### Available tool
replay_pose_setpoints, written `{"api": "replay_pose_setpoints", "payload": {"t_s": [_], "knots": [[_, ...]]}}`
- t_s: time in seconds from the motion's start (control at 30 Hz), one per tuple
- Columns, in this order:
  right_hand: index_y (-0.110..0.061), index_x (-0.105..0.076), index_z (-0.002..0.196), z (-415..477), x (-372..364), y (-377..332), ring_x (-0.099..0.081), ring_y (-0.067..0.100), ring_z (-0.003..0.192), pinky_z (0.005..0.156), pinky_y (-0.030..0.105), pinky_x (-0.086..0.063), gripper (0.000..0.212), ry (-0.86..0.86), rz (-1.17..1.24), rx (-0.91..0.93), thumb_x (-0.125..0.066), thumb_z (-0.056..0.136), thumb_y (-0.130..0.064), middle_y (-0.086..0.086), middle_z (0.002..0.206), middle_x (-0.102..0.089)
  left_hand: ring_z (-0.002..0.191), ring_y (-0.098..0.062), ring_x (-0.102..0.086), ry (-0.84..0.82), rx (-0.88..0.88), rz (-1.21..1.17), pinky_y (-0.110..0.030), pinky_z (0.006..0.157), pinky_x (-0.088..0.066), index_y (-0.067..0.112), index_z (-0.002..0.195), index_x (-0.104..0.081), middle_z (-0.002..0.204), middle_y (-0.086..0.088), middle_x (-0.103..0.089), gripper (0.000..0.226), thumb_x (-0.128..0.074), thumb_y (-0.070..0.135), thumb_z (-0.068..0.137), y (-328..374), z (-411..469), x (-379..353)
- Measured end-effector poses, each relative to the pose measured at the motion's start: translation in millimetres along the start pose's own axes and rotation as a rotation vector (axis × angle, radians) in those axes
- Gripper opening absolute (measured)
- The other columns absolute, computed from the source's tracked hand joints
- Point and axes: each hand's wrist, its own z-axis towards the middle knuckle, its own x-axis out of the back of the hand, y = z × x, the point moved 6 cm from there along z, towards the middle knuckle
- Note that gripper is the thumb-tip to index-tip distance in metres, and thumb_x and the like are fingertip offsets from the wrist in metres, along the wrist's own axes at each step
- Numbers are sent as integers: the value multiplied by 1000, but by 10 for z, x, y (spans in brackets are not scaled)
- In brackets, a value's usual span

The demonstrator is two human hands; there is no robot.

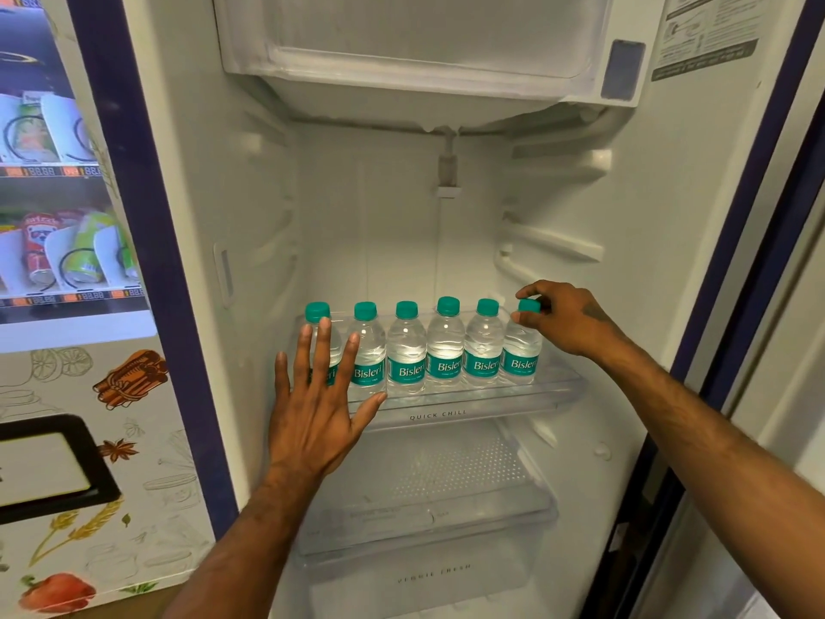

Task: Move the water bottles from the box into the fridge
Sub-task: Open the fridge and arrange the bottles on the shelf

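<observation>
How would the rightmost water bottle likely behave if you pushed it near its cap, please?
The rightmost bottle looks full, so it is probably fairly heavy for its size. Being tall and narrow, it may tip rather than slide, though its neighbour would likely stop a leftward fall. The smooth clear shelf probably offers little grip.

Six water bottles with green caps are lined up upright in one row, side by side, on a clear shelf inside the open fridge. The cap of the rightmost bottle is pinched by the fingers of the right hand. The left hand is held flat, fingers spread, in front of the leftmost bottle — whether it is touched cannot be told. A drawer is seen below the shelf, a freezer compartment above — and a vending machine to the left.
</observation>
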Motion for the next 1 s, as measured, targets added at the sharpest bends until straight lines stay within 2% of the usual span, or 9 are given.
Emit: {"api": "replay_pose_setpoints", "payload": {"t_s": [0.17,0.3,0.43,0.57,0.73,0.83,0.93,1.0], "knots": [[-21,-54,132,39,91,-57,-57,25,116,95,35,-46,48,81,23,20,-55,93,-48,7,132,-59,151,-34,-3,-25,-2,7,-61,118,-10,17,157,-18,164,-14,-1,89,-20,76,90,-8,5,12],[-23,-50,136,157,135,-208,-49,27,127,103,40,-41,54,170,34,71,-48,93,-56,6,143,-49,151,-33,0,-23,1,-4,-59,118,-5,18,157,-18,165,-13,1,90,-17,77,90,-15,6,49],[-29,-41,142,332,-22,-355,-34,27,140,112,44,-31,65,123,-39,156,-34,91,-67,2,154,-36,151,-33,0,15,18,7,-56,119,-6,18,157,-15,165,-13,1,88,-19,76,91,16,136,191],[-32,-32,148,450,-65,-483,-12,27,149,119,52,-14,76,88,-148,181,-16,86,-73,3,160,-21,151,-32,3,12,34,3,-54,120,-3,20,158,-10,164,-13,5,85,-20,74,92,61,448,489],[-30,-32,149,411,176,-757,-4,30,149,116,56,-10,83,84,-295,198,-4,86,-76,9,161,-16,151,-29,7,-99,33,15,-52,121,0,24,158,-4,164,-11,9,85,-23,74,92,184,904,926],[-25,-37,147,261,304,-879,-9,35,148,114,59,-15,91,-14,-384,202,3,85,-77,15,159,-20,151,-27,11,-219,40,14,-52,121,1,25,158,0,164,-9,12,84,-21,74,93,224,1099,1141],[-20,-42,146,45,441,-1013,-16,39,147,111,62,-20,90,-127,-458,196,0,88,-75,20,157,-24,150,-26,14,-368,51,19,-52,121,-1,26,157,4,163,-9,17,83,-14,76,93,307,1208,1394],[-19,-40,147,-127,575,-1094,-14,38,147,112,62,-19,91,-194,-454,189,-1,88,-75,20,157,-22,150,-26,14,-464,31,-9,-52,121,0,26,157,6,163,-9,17,83,-10,76,92,405,1254,1608]]}}
